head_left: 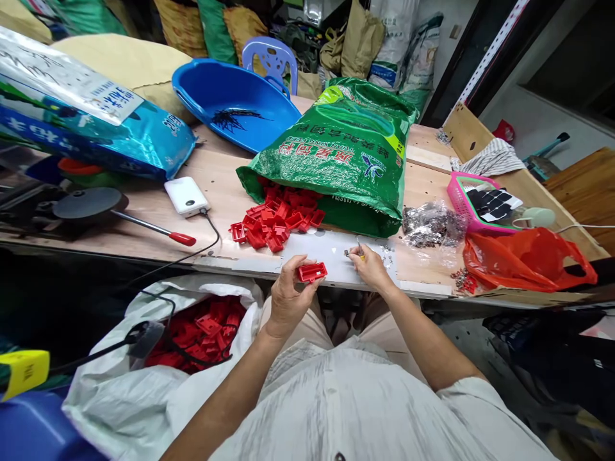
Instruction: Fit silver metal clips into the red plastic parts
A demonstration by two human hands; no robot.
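Note:
My left hand (pixel 291 299) holds a small red plastic box (pixel 312 273) between thumb and fingers, its hollow side facing up. To its right, my right hand (pixel 372 269) is pinched around a small tool with a yellow handle (pixel 362 257) and a thin metal tip. A tiny metal piece (pixel 346 253) shows at those fingertips; its kind is too small to tell. Both hands are over the table's front edge, by a pale work sheet (pixel 331 246). Tiny metal parts (pixel 387 251) lie scattered on the sheet's right side. Behind the left hand is a heap of red plastic boxes (pixel 273 221).
A green feed sack (pixel 336 153) lies open toward me. Left are a red-tipped lever (pixel 180 238), white power bank (pixel 186 195) and blue basin (pixel 230 89). Right are a bag of metal parts (pixel 432 224), pink basket (pixel 456 192) and red bag (pixel 528 256). A white sack (pixel 120 384) stands below.

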